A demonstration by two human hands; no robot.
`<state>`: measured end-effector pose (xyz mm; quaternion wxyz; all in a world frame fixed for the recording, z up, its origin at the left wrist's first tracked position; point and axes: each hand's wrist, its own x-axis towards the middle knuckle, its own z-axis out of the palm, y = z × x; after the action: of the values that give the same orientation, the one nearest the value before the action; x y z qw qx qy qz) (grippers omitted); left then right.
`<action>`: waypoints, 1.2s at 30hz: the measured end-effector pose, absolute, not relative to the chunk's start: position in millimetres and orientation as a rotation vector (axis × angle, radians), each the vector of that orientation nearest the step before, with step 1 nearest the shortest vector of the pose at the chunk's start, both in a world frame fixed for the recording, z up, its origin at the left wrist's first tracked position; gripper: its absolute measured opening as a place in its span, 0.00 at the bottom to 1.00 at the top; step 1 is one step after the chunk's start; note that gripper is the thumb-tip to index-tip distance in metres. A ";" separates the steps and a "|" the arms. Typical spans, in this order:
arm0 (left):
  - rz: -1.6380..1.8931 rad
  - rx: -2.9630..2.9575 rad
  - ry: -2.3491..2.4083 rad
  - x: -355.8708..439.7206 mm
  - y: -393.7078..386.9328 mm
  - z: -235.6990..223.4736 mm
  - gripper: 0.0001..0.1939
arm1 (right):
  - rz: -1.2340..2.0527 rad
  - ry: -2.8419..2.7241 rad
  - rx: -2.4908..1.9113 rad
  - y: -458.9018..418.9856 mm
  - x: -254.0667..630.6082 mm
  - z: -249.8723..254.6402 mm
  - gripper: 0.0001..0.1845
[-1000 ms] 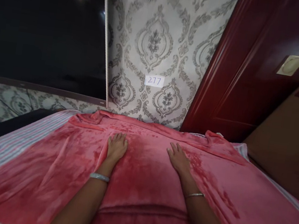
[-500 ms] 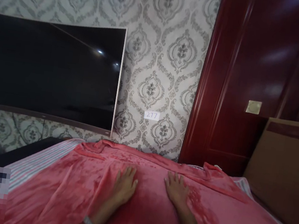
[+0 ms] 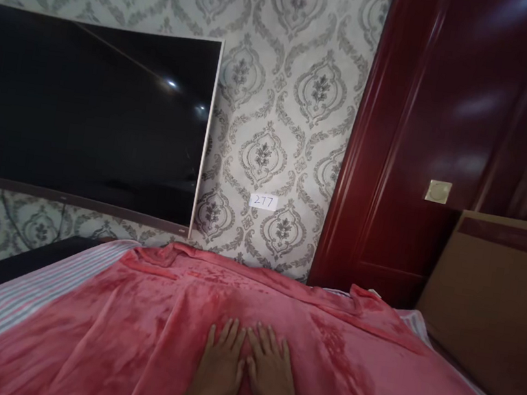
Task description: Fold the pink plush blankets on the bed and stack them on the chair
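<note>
A plush coral-pink blanket (image 3: 362, 368) is spread over the surface before me, with shallow folds and darker brushed patches. Its far edge is bunched and turned over. My left hand (image 3: 221, 369) lies palm down on the blanket at the lower middle, fingers stretched out. Right beside it, my right hand (image 3: 271, 372) also rests flat on the fabric with its fingers spread. The two thumbs are close together. Neither hand grips the cloth.
Striped bedding (image 3: 56, 279) shows along the left side. A wide television (image 3: 84, 113) hangs on the patterned wall (image 3: 277, 101), near a paper label (image 3: 263, 201) reading 277. Dark red wood panelling (image 3: 414, 134) and a large cardboard piece (image 3: 497, 309) stand at the right.
Both hands have come in from their separate places and now lie side by side, nearer to me. The view has shifted slightly.
</note>
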<state>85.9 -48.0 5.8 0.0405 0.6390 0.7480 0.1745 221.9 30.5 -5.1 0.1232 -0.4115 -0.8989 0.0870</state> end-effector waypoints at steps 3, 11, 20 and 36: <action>0.481 1.963 2.252 77.7 -60.3 21.0 0.33 | 0.167 -2.623 -1.353 43.2 243.6 3.4 0.33; 0.372 1.820 2.523 10.4 -111.4 -2.0 0.31 | 0.088 -2.460 -1.607 83.5 317.2 -40.3 0.36; 0.582 1.870 2.543 -8.2 -116.5 -39.5 0.30 | 0.111 -2.334 -1.383 92.0 319.7 -68.5 0.34; 0.596 2.442 2.399 -17.0 -161.9 -48.0 0.38 | 0.119 -2.452 -1.141 61.4 368.1 -60.6 0.33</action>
<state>-17.0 -161.9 -48.0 -0.1660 0.6931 0.6808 0.1692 368.1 61.4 -60.6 0.2156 -0.4117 -0.8844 0.0428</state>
